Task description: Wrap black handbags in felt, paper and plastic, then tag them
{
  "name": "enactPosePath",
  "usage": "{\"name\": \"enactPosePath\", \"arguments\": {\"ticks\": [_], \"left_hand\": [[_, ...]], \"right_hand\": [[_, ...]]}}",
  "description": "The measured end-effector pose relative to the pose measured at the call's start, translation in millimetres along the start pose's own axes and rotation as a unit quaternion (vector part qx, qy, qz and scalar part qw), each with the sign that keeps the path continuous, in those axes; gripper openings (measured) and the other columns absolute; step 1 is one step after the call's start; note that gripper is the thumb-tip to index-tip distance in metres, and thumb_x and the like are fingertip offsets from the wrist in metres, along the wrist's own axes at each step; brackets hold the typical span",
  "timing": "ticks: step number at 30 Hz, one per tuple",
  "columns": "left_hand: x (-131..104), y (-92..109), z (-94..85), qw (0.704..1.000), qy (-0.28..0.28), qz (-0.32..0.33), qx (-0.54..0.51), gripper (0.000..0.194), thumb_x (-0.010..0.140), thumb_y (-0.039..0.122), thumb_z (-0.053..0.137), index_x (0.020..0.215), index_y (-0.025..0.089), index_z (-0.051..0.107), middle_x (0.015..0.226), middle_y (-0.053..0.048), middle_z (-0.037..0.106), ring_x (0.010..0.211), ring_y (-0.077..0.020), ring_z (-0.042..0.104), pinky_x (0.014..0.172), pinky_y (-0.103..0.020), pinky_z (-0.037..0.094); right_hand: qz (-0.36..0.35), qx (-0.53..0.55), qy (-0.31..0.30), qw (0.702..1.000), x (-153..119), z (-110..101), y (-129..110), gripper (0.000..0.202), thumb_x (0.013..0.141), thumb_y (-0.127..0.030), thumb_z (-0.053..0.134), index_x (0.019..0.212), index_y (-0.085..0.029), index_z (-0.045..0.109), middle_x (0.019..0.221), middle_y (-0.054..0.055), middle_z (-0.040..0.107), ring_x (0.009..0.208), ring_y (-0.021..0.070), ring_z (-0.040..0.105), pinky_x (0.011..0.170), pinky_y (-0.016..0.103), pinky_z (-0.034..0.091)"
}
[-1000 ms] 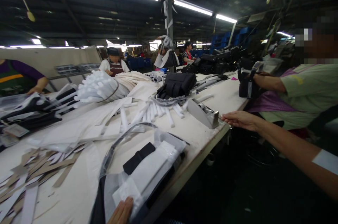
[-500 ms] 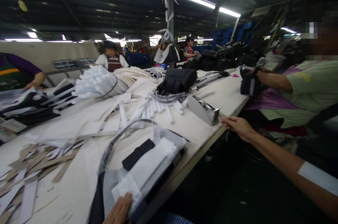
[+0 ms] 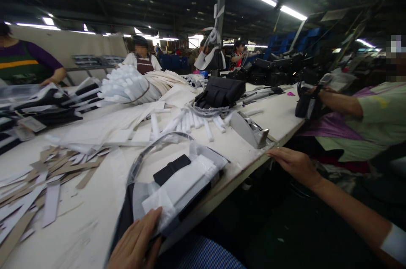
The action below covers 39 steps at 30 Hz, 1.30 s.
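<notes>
A black bag (image 3: pixel 127 207) with a long strap wrapped in clear plastic (image 3: pixel 136 163) lies at the table's front edge. On it rest white wrapping sheets (image 3: pixel 185 182) and a black strap pad (image 3: pixel 171 169). My left hand (image 3: pixel 138 239) holds the near end, fingers over the white wrapping and thumb lower down. My right hand (image 3: pixel 294 166) reaches to the table edge, fingertips pinched just in front of a grey tape dispenser (image 3: pixel 245 130). Whatever is in that pinch is too small to make out.
Cardboard strips (image 3: pixel 52 195) are scattered at left, white foam tubes (image 3: pixel 190 121) and another black bag (image 3: pixel 220 92) beyond. A foam bundle (image 3: pixel 127 85) lies farther back. A co-worker in a light green shirt (image 3: pixel 380 112) sits at right, handling a black bag (image 3: pixel 307 102); others work behind.
The view has shifted, so the scene sits farther right and higher. My right fingertips have dropped slightly away from the dispenser's front. My left hand stays on the bag, more of it showing.
</notes>
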<state>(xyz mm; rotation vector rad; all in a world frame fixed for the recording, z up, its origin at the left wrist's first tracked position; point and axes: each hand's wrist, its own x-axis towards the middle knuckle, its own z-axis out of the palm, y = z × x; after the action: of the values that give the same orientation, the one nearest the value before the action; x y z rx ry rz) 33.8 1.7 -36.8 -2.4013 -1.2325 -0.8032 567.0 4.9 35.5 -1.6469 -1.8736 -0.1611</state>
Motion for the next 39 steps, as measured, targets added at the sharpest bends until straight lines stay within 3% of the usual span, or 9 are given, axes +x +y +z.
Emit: {"name": "enactPosePath", "arguments": {"ticks": [3,7,11,15,18,23,27,34,39], "left_hand": [[3.6,7.7,-5.4,1.000,-0.017,-0.014,-0.018,0.049,0.095,0.023,0.054,0.143,0.024,0.047,0.129,-0.004,0.067,0.110,-0.0201,0.068,0.098,-0.032,0.054],[10.7,18.2,-14.9,0.997,-0.025,-0.049,-0.048,0.043,0.093,0.017,0.054,0.136,0.024,0.054,0.130,-0.005,0.066,0.114,-0.0207,0.066,0.100,-0.036,0.054],[15.4,27.3,-19.9,0.991,-0.036,-0.089,-0.088,0.043,0.091,0.010,0.053,0.132,0.023,0.055,0.130,-0.005,0.066,0.119,-0.0214,0.063,0.103,-0.041,0.053],[17.9,33.6,-21.6,0.985,-0.024,-0.125,-0.113,0.041,0.089,0.009,0.055,0.128,0.023,0.058,0.130,-0.006,0.066,0.118,-0.0221,0.062,0.104,-0.041,0.052],[19.5,37.8,-22.6,0.981,-0.003,-0.152,-0.119,0.036,0.088,0.009,0.057,0.121,0.023,0.062,0.126,-0.007,0.066,0.114,-0.0221,0.063,0.101,-0.039,0.054],[20.1,42.5,-21.4,0.974,0.013,-0.196,-0.115,0.039,0.084,0.005,0.056,0.116,0.025,0.065,0.129,-0.009,0.060,0.113,-0.0238,0.062,0.092,-0.036,0.057],[19.6,41.1,-19.0,0.975,0.042,-0.181,-0.118,0.035,0.084,0.006,0.055,0.113,0.022,0.066,0.115,-0.010,0.063,0.105,-0.0231,0.064,0.090,-0.035,0.057],[13.8,38.1,-12.9,0.961,0.079,-0.201,-0.171,0.036,0.085,0.005,0.052,0.117,0.020,0.058,0.109,-0.009,0.068,0.101,-0.0217,0.065,0.091,-0.033,0.055],[16.8,36.6,-17.0,0.963,-0.005,-0.210,-0.168,0.061,0.079,0.002,0.059,0.135,0.025,0.052,0.105,-0.006,0.065,0.092,-0.0225,0.062,0.079,-0.035,0.055]], "right_hand": [[-0.163,0.000,-0.050,0.985,17.9,-3.4,-51.2,0.021,0.092,-0.024,0.058,0.104,-0.029,0.075,0.100,0.004,0.076,0.088,0.0225,0.072,0.085,0.034,0.057],[-0.277,0.111,-0.143,0.944,48.2,5.4,-136.2,0.021,0.091,-0.018,0.061,0.107,-0.028,0.071,0.091,0.004,0.075,0.080,0.0171,0.070,0.074,0.026,0.053],[-0.355,0.230,-0.285,0.860,83.0,26.2,-210.0,0.008,0.093,-0.022,0.062,0.093,-0.022,0.070,0.078,0.003,0.069,0.071,0.0128,0.064,0.067,0.022,0.047],[-0.425,0.258,-0.391,0.775,117.4,61.9,-259.0,0.015,0.093,-0.031,0.064,0.085,-0.019,0.069,0.071,0.001,0.063,0.066,0.0110,0.059,0.062,0.021,0.041],[-0.470,0.220,-0.441,0.732,139.3,91.5,-282.7,0.016,0.090,-0.032,0.066,0.081,-0.019,0.070,0.070,-0.001,0.062,0.064,0.0098,0.057,0.060,0.020,0.039],[-0.514,0.121,-0.479,0.701,163.2,129.9,-309.4,0.011,0.082,-0.030,0.073,0.076,-0.020,0.071,0.068,-0.003,0.064,0.060,0.0095,0.055,0.055,0.021,0.031],[-0.534,0.055,-0.507,0.674,170.8,151.5,-324.9,0.008,0.078,-0.030,0.077,0.080,-0.023,0.076,0.069,-0.004,0.069,0.058,0.0101,0.053,0.053,0.023,0.027],[-0.555,-0.045,-0.534,0.636,171.7,168.1,-349.6,0.018,0.072,-0.039,0.083,0.082,-0.024,0.078,0.067,-0.005,0.071,0.053,0.0099,0.048,0.051,0.024,0.022],[-0.565,-0.100,-0.512,0.640,170.4,169.9,-362.5,0.017,0.069,-0.038,0.085,0.079,-0.026,0.079,0.059,-0.006,0.066,0.048,0.0086,0.038,0.052,0.022,0.020]]}}
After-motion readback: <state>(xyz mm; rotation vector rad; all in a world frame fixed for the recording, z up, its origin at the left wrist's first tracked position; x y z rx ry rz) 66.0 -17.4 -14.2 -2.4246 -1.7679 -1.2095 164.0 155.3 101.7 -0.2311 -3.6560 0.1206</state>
